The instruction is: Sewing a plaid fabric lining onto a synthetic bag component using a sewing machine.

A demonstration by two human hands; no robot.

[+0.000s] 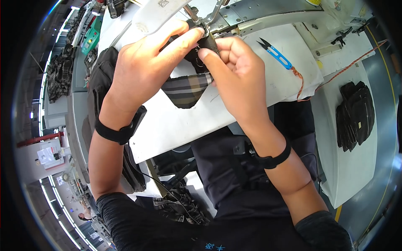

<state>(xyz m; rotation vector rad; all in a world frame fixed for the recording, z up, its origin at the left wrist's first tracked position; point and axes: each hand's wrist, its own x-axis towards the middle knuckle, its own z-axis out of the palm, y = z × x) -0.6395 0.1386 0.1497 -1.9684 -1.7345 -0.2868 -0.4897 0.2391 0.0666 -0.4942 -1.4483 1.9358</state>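
Note:
Both my hands are at the needle area of a sewing machine [155, 14], gripping a dark garment piece [208, 42]. A plaid flap of grey, black and tan cloth [184, 90] hangs from it over the white table. My left hand [153, 58] comes over from the left, its thumb and fingers closed on the cloth beside the presser foot [205, 30]. My right hand [238, 67] pinches the piece from the right, thumb on top and fingers curled beneath. The fingers partly hide the needle and the cloth's edge.
Blue thread snips [276, 56] on an orange cord lie right of my right hand. A stack of dark cut pieces [355, 115] rests on a white surface at the right. Dark fabric [102, 73] drapes along the table's left side; plaid cloth [182, 205] is heaped below.

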